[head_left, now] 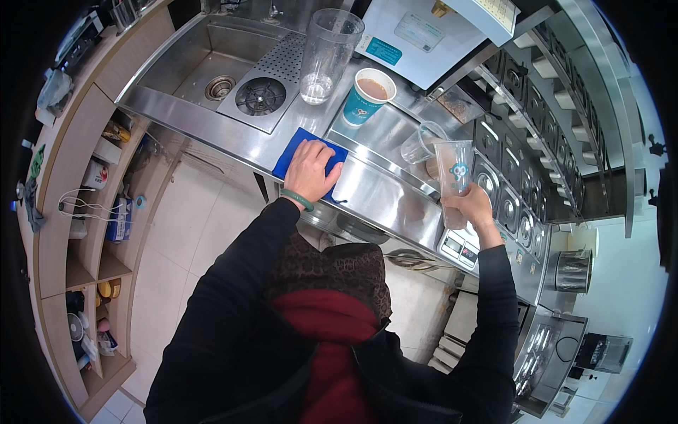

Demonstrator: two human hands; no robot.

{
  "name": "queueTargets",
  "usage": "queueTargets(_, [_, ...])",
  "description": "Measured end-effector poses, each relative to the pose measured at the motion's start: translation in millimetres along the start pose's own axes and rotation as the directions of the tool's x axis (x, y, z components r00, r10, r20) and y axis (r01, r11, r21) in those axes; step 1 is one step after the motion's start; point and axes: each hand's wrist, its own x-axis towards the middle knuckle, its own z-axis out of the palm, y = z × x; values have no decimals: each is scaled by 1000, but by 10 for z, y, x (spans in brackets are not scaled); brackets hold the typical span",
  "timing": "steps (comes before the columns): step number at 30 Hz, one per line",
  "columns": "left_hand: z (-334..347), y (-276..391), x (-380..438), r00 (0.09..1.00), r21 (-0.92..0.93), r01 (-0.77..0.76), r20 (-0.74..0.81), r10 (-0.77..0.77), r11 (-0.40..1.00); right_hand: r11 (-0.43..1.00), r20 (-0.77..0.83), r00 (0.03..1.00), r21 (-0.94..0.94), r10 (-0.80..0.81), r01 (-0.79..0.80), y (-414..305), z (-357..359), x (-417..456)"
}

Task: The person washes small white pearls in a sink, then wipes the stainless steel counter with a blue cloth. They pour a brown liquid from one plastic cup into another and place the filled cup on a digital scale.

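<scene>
My left hand (312, 167) lies flat, palm down, on a folded blue cloth (294, 151) at the front edge of the steel counter (212, 124). My right hand (471, 204) grips a clear plastic cup (453, 169) with a printed face, above a small digital scale (460, 248). Some brownish content shows through that cup. A teal paper cup (365, 100) with brown drink stands behind the cloth. Between it and my right hand is a clear empty cup (421, 143). A tall clear pitcher (328, 58) holds a little clear liquid.
A steel sink (196, 69) and a round rinser (260, 96) in a perforated drain plate are at the left. A white machine (418, 37) stands at the back. Lidded steel containers (508, 206) line the right side. Wooden shelves (114, 270) stand far left.
</scene>
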Motion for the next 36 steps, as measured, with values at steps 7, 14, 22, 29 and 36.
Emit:
queueTargets(7, [-4, 5, 5, 1000, -1, -7, -7, 7, 1000, 1000, 35, 999, -31, -3, 4, 44, -12, 33])
queueTargets(14, [2, -6, 4, 1000, -10, -10, -12, 10, 1000, 999, 46, 999, -48, 12, -10, -15, -64, 20])
queueTargets(22, [4, -10, 4, 1000, -9, -15, -21, 15, 1000, 997, 59, 998, -77, -11, 16, -13, -111, 42])
queueTargets(29, [-1, 1, 11, 1000, -12, -8, -9, 8, 1000, 994, 72, 997, -111, -5, 13, -26, -201, 17])
queueTargets(36, [6, 1, 8, 1000, -13, -8, -11, 8, 1000, 991, 90, 996, -135, 1, 11, 31, -222, 61])
